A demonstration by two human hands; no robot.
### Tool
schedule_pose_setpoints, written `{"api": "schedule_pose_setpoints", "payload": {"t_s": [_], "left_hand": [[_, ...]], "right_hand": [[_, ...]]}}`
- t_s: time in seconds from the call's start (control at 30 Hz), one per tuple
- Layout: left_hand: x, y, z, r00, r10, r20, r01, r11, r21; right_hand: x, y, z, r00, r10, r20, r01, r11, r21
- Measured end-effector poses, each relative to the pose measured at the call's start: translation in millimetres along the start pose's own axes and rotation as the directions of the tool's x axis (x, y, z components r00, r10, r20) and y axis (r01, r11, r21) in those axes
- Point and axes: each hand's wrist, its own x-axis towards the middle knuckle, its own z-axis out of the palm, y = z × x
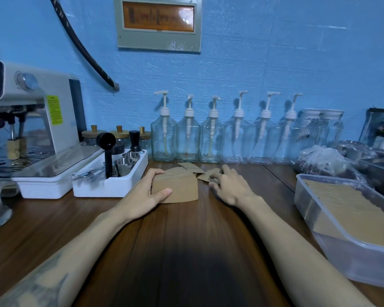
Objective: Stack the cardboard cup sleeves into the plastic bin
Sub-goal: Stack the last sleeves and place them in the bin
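left hand (145, 192) grips sleeve stack (177, 187); right hand (228, 185) touches loose sleeves (210, 175); bin (350, 247) right.

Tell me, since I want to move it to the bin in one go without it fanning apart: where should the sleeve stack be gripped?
Probably across its two long faces. The sleeve stack stands on edge, with the left hand gripping its left end, thumb in front. Bring the right hand in from the free right end, squeezing the sleeves together before lifting toward the plastic bin.

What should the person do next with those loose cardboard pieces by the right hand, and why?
Probably gather them: the right hand rests on loose sleeves beside the stack gripped by the left hand. Adding them lets everything go to the bin together.
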Motion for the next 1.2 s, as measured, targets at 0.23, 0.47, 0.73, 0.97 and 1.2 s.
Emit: {"api": "schedule_pose_setpoints", "payload": {"t_s": [0.23, 0.47, 0.73, 0.97, 1.2], "left_hand": [[4, -1, 2, 1.0, -0.009, 0.006, 0.009, 1.0, 0.012], [7, -4, 4, 1.0, 0.002, 0.001, -0.002, 1.0, 0.011], [7, -5, 4, 1.0, 0.002, 0.009, -0.001, 1.0, -0.022], [5, -2, 3, 1.0, 0.004, 0.007, -0.004, 1.0, -0.029], [5, -3, 2, 1.0, 0.011, 0.001, -0.011, 1.0, 0.01]], "right_hand": [[38, 5, -14, 0.983, -0.054, 0.175, 0.089, 0.977, -0.194], [48, 22, -9, 0.946, -0.05, 0.321, 0.158, 0.934, -0.321], [35, 37, -17, 0.941, -0.008, 0.338, 0.085, 0.973, -0.213], [25, 31, -18, 0.946, 0.085, 0.314, -0.067, 0.996, -0.066], [9, 34, -22, 0.995, 0.025, 0.101, -0.056, 0.946, 0.32]]}}
